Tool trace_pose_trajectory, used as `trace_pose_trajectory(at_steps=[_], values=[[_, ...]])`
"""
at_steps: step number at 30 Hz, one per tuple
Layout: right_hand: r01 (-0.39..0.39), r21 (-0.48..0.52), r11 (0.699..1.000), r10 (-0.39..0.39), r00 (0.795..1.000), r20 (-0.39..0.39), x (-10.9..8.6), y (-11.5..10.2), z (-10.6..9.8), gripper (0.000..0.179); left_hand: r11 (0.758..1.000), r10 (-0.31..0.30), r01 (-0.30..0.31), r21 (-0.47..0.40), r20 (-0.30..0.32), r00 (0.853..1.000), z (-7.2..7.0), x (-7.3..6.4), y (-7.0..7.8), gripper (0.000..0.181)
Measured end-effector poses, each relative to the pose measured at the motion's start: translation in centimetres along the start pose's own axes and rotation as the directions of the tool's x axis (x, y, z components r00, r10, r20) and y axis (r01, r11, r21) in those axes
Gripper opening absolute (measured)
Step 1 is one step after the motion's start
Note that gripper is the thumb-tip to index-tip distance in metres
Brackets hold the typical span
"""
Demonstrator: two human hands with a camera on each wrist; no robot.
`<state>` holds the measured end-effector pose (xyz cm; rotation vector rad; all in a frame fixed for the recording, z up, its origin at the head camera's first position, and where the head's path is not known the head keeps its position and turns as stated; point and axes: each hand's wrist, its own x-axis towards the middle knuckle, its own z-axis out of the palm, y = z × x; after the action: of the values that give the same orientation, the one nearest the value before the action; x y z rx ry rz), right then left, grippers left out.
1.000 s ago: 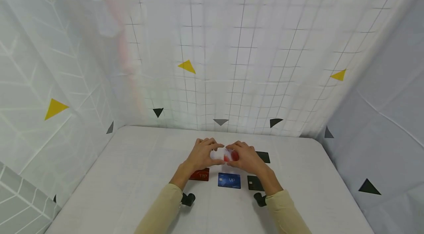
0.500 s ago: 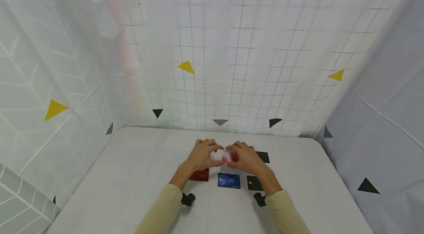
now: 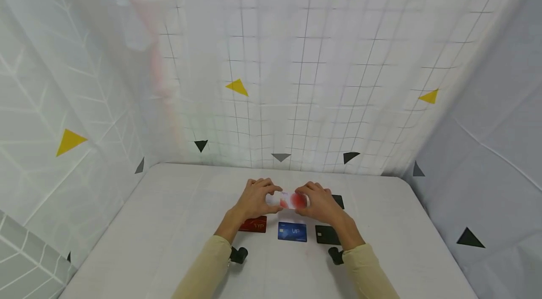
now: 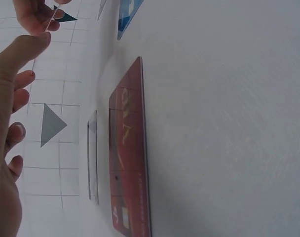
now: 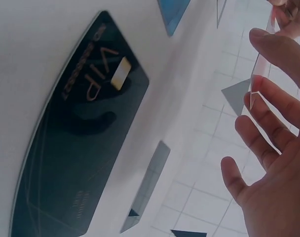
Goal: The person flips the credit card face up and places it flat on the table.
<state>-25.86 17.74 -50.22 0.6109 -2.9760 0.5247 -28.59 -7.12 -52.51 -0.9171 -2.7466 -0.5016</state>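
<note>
Beyond a blue plastic card (image 3: 292, 232), half-spread left grip (image 3: 254, 199) and right grip (image 3: 318, 203) are pinching a red-and-white rectangular plastic card (image 3: 293, 200), likely light, stiff, slick, best held by its edges.

From where I'm standing, the red card (image 3: 256, 224), lying on the near side of the grip toward the left hand (image 3: 254, 199), is showing "VIP" in gold letters. Straight in on the near side, the blue card (image 3: 292, 232) is bearing a pale "VIP". Below the right hand (image 3: 319, 204), the dark card (image 5: 86, 128) is carrying a copper-toned "VIP", with a blurring number line alongside. Within the grip itself, the pink-and-white card's (image 3: 294, 200) tiny print is staying unreadable.
</note>
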Motion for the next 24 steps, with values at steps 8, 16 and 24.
trace_pose_trajectory(at_steps=[8,16,24], values=[[-0.035,-0.005,0.999,0.035,0.999,0.001,-0.1,1.2,0.6,0.054,0.999,-0.048,0.048,0.009,0.045,0.998,0.3,-0.2,-0.5,0.057],[-0.080,0.082,0.993,0.076,0.996,0.051,0.0,2.1,1.2,0.053,0.998,-0.063,0.062,0.017,0.086,0.994,1.1,0.2,-0.7,0.054],[-0.131,0.163,0.978,0.114,0.988,0.109,0.4,3.1,1.8,0.051,0.993,-0.099,0.090,0.076,0.132,0.986,1.4,0.9,-0.2,0.053]])
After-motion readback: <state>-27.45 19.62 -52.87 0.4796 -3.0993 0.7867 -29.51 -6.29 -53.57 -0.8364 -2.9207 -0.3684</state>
